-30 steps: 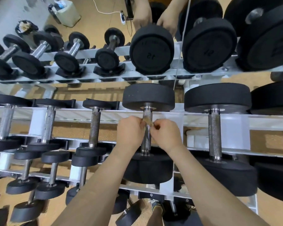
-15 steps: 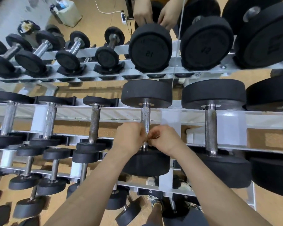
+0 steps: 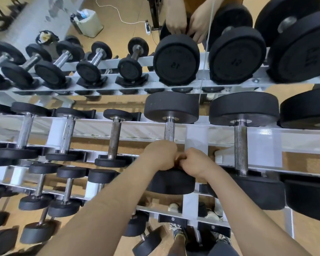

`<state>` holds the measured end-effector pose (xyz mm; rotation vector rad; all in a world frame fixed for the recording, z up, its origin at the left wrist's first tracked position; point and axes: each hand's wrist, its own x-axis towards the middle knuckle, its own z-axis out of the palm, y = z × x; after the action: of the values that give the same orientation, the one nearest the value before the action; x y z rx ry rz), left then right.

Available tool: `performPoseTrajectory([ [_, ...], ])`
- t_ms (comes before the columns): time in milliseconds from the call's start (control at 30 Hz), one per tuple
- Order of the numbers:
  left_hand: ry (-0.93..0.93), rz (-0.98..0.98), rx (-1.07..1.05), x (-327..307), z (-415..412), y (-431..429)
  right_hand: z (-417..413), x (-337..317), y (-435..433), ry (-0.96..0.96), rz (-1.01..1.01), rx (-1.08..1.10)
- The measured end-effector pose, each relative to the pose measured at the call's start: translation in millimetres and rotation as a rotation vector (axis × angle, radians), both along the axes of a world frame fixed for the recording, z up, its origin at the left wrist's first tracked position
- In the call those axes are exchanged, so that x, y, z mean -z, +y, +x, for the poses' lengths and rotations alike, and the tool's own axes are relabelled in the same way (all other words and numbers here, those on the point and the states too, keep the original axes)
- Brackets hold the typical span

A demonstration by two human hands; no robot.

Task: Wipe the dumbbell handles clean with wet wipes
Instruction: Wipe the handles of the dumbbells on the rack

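Left hand and right hand, knuckles touching, both grip the handle, whose bare knurling shows just beyond them.

One left hand, one right hand and seven dumbbells across the rack's top shelf.

One view only: head cam, wide-angle. Looks fwd and steeply down onto rack, near dumbbell handle at centre. Mirror behind rack fills frame top; floor at bottom.
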<state>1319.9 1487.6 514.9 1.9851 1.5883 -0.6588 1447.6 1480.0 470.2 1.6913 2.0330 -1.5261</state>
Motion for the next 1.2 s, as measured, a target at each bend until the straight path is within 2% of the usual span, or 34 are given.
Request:
performPoseTrajectory([
  [100, -0.063, -0.063, -0.174, 7, -39, 3, -8, -11, -1, 0.103, -0.003, -0.013],
  [233, -0.075, 0.032, -0.319, 17, -59, -5, -13, -15, -8, 0.197, -0.084, 0.0],
  [400, -0.174, -0.05, -0.46, 28, -50, -3, -17, -11, -10, 0.111, 0.001, 0.057],
  [467, -0.217, -0.102, -0.491, 34, -51, -4, -16, -10, -10, 0.098, 0.002, 0.094],
  [667, -0.305, -0.075, -0.429, 20, -54, -4, -15, -8, -17, 0.087, 0.024, 0.199],
  [800, -0.22, 0.109, -0.219, 17, -32, -12, -11, -7, -30, 0.177, -0.032, 0.36],
  [967, -0.222, 0.248, -0.22, 18, -38, -9, -21, -2, -14, 0.27, -0.05, 0.545],
  [1067, -0.338, 0.336, -0.336, 19, -48, -5, -34, -6, -4, 0.416, -0.019, 0.74],
  [1200, -0.671, 0.682, -0.571, 20, -39, 18, -55, -4, 26, 0.444, 0.302, 1.078],
])
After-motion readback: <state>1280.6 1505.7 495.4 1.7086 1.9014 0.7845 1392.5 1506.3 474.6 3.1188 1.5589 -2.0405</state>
